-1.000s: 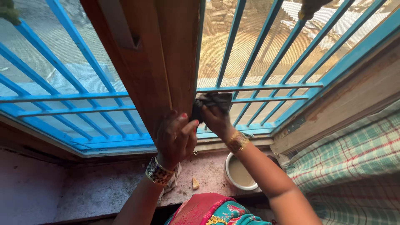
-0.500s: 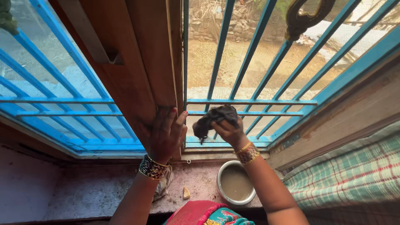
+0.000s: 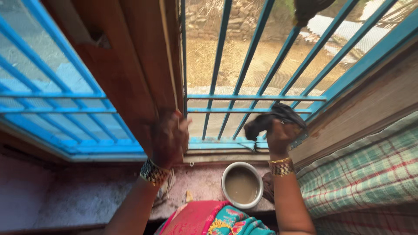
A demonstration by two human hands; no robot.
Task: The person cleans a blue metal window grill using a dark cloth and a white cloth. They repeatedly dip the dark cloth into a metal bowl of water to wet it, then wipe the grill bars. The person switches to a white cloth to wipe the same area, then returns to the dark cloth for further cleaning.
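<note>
Head view: right hand (image 3: 281, 135) clutches a dark crumpled cloth (image 3: 271, 119) at centre right; left hand (image 3: 169, 138) lies flat, fingers apart, on the brown wooden window frame (image 3: 139, 78).

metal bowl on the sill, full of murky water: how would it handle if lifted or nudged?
The metal bowl looks wide and low, so it probably won't tip easily. The murky water sits near its rim, so a nudge likely slops it. It stands close to the sill's edge, so pushing seems risky.

A window with blue-painted metal bars (image 3: 257, 98) and fine mesh fills the upper view, split by a brown wooden post (image 3: 143, 74). Daylight comes through it from sandy ground and a rough stone wall (image 3: 209, 21) outside. Below runs a dusty, pinkish stone sill (image 3: 87, 196). A green-and-red checked cloth (image 3: 370, 174) lies at right.
</note>
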